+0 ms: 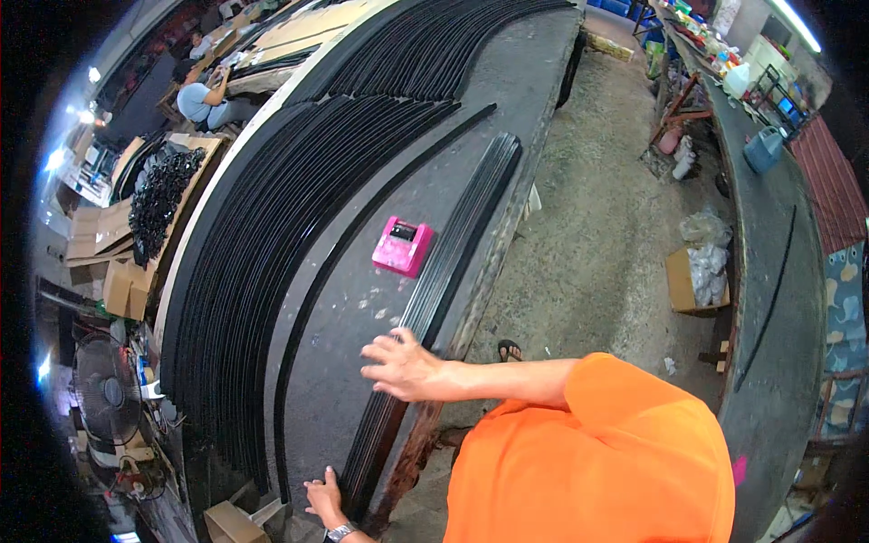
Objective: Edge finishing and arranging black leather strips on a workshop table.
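A bundle of long, thin, dark strips (463, 231) with a glossy top runs lengthwise along the right side of a dark worktable. My right hand (405, 366) lies palm down across this bundle, fingers spread over its left edge. Lower down, my left hand (325, 497), with a metal watch at the wrist, rests by the near end of the bundle, thumb and fingers apart. A pink box-shaped device (402, 246) with a dark panel sits left of the strips. One single black strip (337, 256) lies curved between the bundle and a wide row of black strips (244, 262).
Further black strips (407, 45) cover the table's far end. A cardboard box (235, 523) stands at its near left corner, and a fan (109, 391) beyond. Across the concrete aisle (579, 244) is another long table (778, 299). A co-worker (201, 95) sits at upper left.
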Tool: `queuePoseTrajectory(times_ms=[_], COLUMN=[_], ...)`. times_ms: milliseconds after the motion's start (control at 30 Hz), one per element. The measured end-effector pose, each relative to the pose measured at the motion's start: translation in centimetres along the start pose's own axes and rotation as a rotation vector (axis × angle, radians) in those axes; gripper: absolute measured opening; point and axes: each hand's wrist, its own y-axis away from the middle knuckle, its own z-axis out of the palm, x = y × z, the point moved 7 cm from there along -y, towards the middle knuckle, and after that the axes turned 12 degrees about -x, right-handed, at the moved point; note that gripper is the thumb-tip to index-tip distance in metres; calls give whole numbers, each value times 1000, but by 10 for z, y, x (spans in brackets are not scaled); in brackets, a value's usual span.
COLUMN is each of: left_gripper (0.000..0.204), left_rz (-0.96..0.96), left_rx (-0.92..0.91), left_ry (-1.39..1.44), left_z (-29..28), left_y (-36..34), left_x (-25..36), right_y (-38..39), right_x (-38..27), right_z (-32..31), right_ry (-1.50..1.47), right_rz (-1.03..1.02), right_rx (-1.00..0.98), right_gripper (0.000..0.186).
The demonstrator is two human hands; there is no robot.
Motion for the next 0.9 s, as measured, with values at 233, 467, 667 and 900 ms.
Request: queuePoseTrajectory(times_ms=[233, 467, 667, 900], left_gripper=[91, 82, 71, 69], left_rz=[-100, -23, -19, -31], left_rx=[10, 101, 93, 129], left_ry=[18, -127, -33, 58], left_z=[-1, 0, 0, 14], left_y=[-5, 0, 1, 2], left_x=[22, 136, 135, 126], right_y=[127, 248, 192, 69], right_x=[138, 221, 255, 285], right_z=[-110, -161, -168, -172], right_ry=[206, 323, 314, 416], right_rz=[452, 842, 841, 567], right_rx=[-26, -78, -79, 24], right_gripper=[35, 41, 45, 40])
